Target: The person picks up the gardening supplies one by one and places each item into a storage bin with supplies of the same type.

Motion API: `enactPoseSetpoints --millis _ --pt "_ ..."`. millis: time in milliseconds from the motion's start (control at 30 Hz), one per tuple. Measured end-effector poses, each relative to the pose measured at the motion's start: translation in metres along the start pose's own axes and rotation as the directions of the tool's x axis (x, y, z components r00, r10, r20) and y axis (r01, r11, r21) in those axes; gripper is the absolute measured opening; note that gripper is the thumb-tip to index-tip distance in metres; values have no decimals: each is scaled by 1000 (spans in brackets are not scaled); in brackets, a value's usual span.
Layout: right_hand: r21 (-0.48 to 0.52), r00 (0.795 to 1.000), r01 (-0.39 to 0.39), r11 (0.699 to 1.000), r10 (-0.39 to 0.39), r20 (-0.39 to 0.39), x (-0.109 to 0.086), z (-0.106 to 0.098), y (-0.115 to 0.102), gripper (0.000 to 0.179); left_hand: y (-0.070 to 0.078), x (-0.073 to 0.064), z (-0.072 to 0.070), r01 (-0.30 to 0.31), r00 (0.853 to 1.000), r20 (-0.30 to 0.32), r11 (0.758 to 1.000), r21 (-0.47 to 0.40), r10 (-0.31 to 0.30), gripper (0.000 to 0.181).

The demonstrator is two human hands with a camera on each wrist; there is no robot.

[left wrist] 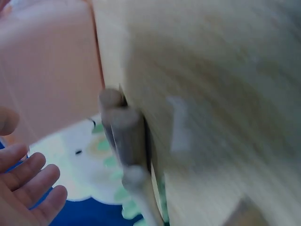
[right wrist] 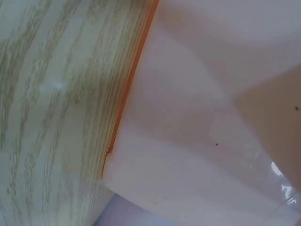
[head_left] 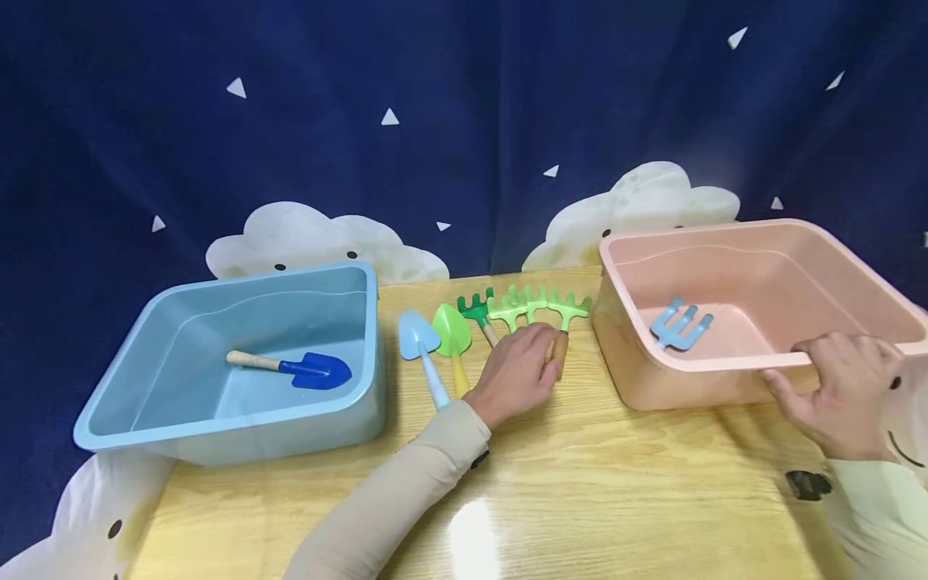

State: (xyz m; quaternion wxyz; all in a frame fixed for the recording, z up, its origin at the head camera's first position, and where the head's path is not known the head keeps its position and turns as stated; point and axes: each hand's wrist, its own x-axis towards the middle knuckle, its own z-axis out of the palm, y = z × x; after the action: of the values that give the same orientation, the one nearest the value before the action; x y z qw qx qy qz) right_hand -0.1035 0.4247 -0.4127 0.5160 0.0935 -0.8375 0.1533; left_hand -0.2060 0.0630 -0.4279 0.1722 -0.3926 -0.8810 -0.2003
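My left hand (head_left: pixel 513 374) hovers over a group of small garden rakes, its fingers loosely bent and holding nothing. Light green rake heads (head_left: pixel 569 308) fan out beyond the fingers, beside a dark green rake (head_left: pixel 475 309). In the left wrist view, the rakes' wooden handles (left wrist: pixel 128 136) lie apart from the fingers (left wrist: pixel 38 176). On the right, my right hand (head_left: pixel 848 395) grips the front rim of a pink bin (head_left: pixel 696 364), thumb outside and fingers over the edge. Inside that bin lies a blue fork head (head_left: pixel 680 326). The right wrist view shows mostly the bin's wall (right wrist: pixel 188 117).
A blue bin (head_left: pixel 254 423) stands at the left with a blue shovel (head_left: pixel 315 371) inside. Between the bins, a light blue trowel (head_left: pixel 418 334) and a green trowel (head_left: pixel 453 329) lie on the wooden table (head_left: pixel 616 499). A dark blue cloud-patterned curtain (head_left: pixel 464 97) hangs behind.
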Motion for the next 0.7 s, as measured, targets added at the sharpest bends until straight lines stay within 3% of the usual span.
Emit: enactPoseSetpoints --millis 167,333,433,533,700 --pt "-3 999 -13 1000 13 -30 -2 -5 2 82 -16 7 -8 41 999 22 999 14 -41 32" --pt "14 998 31 999 -30 -52 3 -8 3 79 -28 14 -14 127 988 90 992 28 -129 33" --pt "48 991 113 992 -109 -80 6 -6 5 76 -34 16 -14 178 972 149 983 32 -181 34" --pt "77 983 145 986 -135 -125 6 -1 8 74 -38 17 -13 217 954 203 976 38 -220 35" --pt "84 991 78 993 -68 -119 2 7 5 72 -45 16 -15 266 918 291 962 58 -271 35"
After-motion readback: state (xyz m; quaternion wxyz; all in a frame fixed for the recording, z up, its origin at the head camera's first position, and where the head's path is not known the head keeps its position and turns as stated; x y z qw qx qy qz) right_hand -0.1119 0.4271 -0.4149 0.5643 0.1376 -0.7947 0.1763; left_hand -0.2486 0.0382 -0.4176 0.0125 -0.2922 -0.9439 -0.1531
